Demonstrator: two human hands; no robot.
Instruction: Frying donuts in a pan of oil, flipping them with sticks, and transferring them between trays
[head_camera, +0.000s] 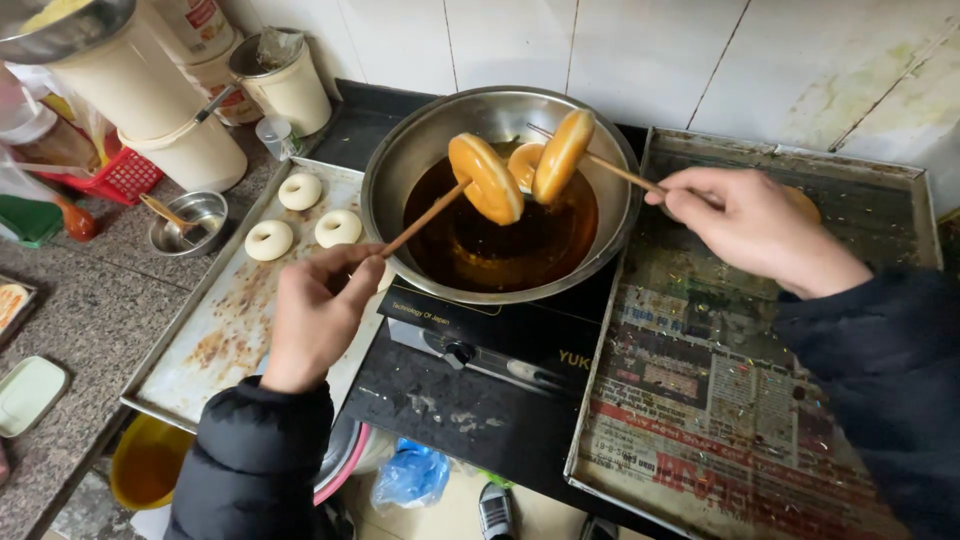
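— What's on your far left?

— A granite counter with cream tubs (150, 100), a red basket (125, 175) and a small steel bowl (190, 222) with a spoon in it. Next to that lies a floured metal tray (215, 345), and three raw dough rings (305, 215) sit near its far end, well apart from my fingers.

— And your left hand?

— My left hand (318, 315) hovers over the tray's right edge, fingers curled and pinched round the end of a wooden stick (428, 216). The stick slants up and to the right, over the rim of the steel pan (395, 175), and its tip goes through one golden fried doughnut (486, 178), which hangs tilted above the dark oil (500, 235).

— What does the pan stand on?

— A black induction cooker (480, 345) with a knob at the front.

— Further right?

— Two more fried doughnuts (555, 155) are threaded on a second stick (620, 172), lifted clear of the oil and just beside the first one; I cannot tell whether they touch it. My right hand (745, 225) grips that stick's end, thumb and fingers closed on it, over the left edge of a big tray lined with newspaper (720, 400). Something orange-brown shows behind my knuckles on that tray, mostly hidden.

— The wall?

— White tiles (600, 45) behind everything.
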